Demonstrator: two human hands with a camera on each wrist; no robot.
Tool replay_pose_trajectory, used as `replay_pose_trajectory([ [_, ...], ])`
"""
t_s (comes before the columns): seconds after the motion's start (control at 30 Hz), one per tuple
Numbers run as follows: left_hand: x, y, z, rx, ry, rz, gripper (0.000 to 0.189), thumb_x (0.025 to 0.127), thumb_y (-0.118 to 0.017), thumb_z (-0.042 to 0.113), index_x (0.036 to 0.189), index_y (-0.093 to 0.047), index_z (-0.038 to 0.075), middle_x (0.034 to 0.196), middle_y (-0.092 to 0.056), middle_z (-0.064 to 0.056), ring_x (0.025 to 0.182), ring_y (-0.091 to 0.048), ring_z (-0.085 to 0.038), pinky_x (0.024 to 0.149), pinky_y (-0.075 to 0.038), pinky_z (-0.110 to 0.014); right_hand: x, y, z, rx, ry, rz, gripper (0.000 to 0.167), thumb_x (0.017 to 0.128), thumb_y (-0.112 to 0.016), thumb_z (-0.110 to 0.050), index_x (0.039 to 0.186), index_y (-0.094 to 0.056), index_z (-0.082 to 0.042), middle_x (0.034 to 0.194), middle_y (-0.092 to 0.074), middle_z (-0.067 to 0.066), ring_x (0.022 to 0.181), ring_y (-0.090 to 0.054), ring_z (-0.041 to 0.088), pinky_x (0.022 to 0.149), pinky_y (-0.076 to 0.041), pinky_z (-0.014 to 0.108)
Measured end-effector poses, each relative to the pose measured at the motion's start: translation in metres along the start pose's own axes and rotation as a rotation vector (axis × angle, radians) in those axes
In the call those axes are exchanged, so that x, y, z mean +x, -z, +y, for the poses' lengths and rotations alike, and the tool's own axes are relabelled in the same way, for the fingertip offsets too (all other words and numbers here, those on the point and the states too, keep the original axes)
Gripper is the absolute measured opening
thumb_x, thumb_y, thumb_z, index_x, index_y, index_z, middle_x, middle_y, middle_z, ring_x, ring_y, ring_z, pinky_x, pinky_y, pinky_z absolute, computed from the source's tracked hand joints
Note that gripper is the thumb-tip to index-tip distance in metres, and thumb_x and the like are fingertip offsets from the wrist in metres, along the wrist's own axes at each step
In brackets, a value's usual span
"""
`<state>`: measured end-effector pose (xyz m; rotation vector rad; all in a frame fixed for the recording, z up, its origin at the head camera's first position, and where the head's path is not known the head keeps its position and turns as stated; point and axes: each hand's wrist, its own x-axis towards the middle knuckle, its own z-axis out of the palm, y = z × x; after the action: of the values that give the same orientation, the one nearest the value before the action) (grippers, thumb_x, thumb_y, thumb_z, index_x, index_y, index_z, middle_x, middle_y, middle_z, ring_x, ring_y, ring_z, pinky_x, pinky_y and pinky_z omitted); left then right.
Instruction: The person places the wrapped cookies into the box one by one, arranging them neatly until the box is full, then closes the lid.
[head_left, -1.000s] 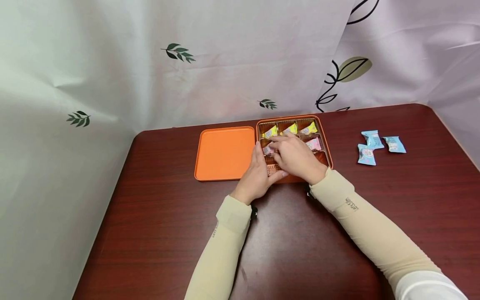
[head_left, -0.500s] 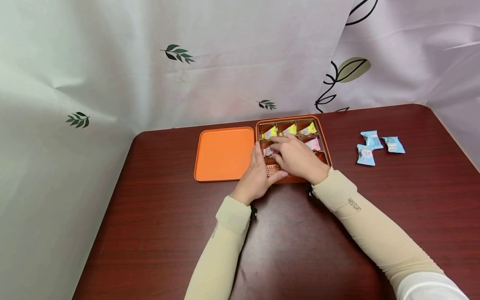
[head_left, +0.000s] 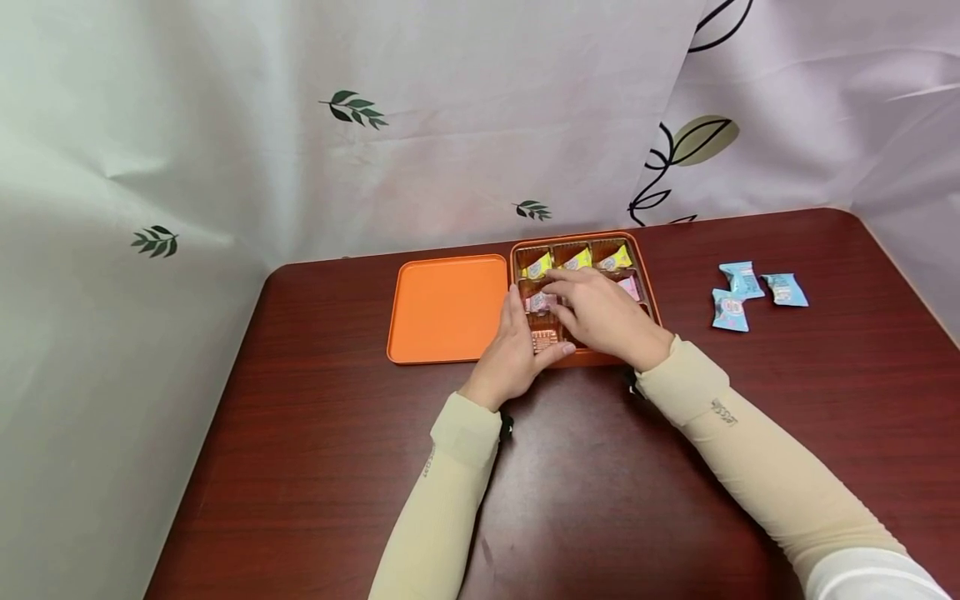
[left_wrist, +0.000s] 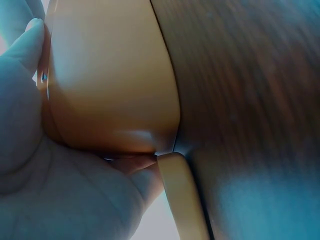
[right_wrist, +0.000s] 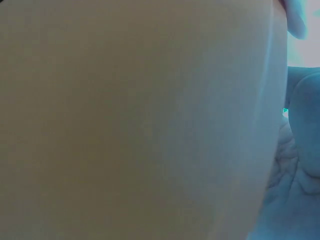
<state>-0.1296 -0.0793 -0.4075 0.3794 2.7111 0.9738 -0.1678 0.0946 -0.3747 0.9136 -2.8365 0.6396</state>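
Note:
My left hand (head_left: 510,358) holds the near left corner of an orange box (head_left: 651,287), thumb over the front rim and fingers along the side. In the left wrist view, the palm lies against the box's orange wall (left_wrist: 110,75). My right hand (head_left: 603,312) hovers over the box with loosely bent fingers, its fingertips just right of a pink-wrapped candy (head_left: 538,303) in the left middle compartment. Another pink candy (head_left: 630,288) lies at the right of that row. Three yellow candies (head_left: 577,260) fill the back row. The right hand hides the centre compartment.
A flat orange lid (head_left: 450,308) lies directly left of the box. Three blue-wrapped candies (head_left: 741,280) lie on the dark red table (head_left: 337,467) at the right. A pale leaf-patterned curtain (head_left: 450,125) hangs behind the table. Brown dividers split the box into compartments.
The right hand has drawn slightly right and back, and its fingers have come off the left pink candy, which stays in its compartment. The left hand keeps its place at the corner.

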Motion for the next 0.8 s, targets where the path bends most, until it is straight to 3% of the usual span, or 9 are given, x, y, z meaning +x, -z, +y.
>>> replay_pose_trajectory([
  [0.5,-0.001,-0.001,0.001,-0.011,0.022,0.005,0.116,0.093,-0.063,0.058,0.158,0.016,0.003,0.166,0.007,-0.023,0.151,-0.018,-0.032,0.116,-0.032,-0.041,-0.018,0.011,0.012,-0.025,0.016,0.085,0.034,0.094,-0.069,-0.009,0.126,-0.066,0.003,0.135,-0.057,0.025,0.125,-0.053,0.042,0.106,-0.041,0.055],
  [0.8,0.0,-0.001,0.001,-0.01,0.022,0.002,0.116,0.093,-0.061,0.06,0.158,0.018,0.004,0.166,0.008,-0.023,0.152,-0.013,-0.031,0.117,-0.029,-0.041,-0.029,0.02,0.022,-0.031,0.021,0.115,0.035,0.095,-0.064,-0.005,0.129,-0.064,0.003,0.134,-0.057,0.025,0.126,-0.051,0.04,0.107,-0.039,0.054],
])
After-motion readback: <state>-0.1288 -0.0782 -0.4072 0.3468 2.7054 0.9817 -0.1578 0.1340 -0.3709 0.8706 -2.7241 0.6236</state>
